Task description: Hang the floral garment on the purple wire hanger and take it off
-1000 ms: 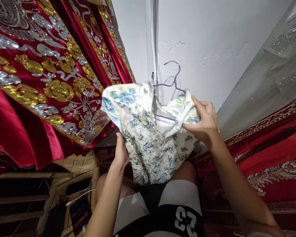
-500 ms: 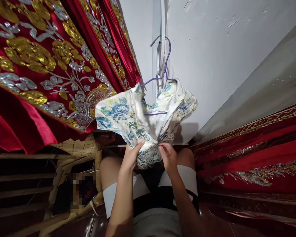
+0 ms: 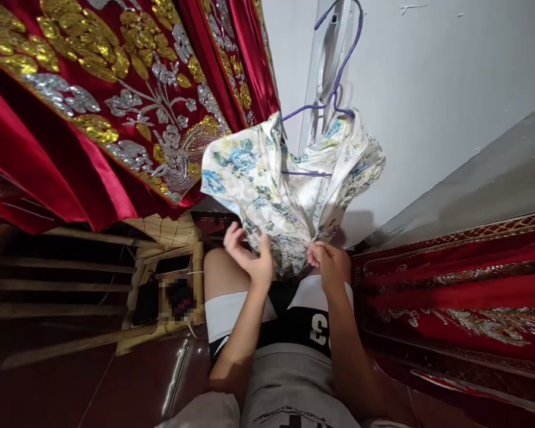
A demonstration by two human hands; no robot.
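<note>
A white garment with blue and yellow flowers point(image 3: 261, 184) hangs over my lap on a purple wire hanger point(image 3: 339, 83), its front parted at the neck. My right hand point(image 3: 324, 255) pinches the front edge at the bottom of that neck opening, fingers curled in. My left hand point(image 3: 252, 255) is beside the garment's lower left side, fingers spread and thumb raised, gripping nothing. The garment's lower part bunches between my hands, and its bottom is partly hidden by them.
Red cloth with gold and silver sequin flowers point(image 3: 160, 101) hangs at the left. A bamboo stand point(image 3: 198, 261) with dark items is beside my left leg. A white wall point(image 3: 428, 77) rises ahead, and more red embroidered cloth point(image 3: 455, 285) lies at the right.
My left hand has let go of the garment and spread its fingers. My right hand still pinches the front edge. The view has shifted, so the garment and hanger appear further right and higher.
</note>
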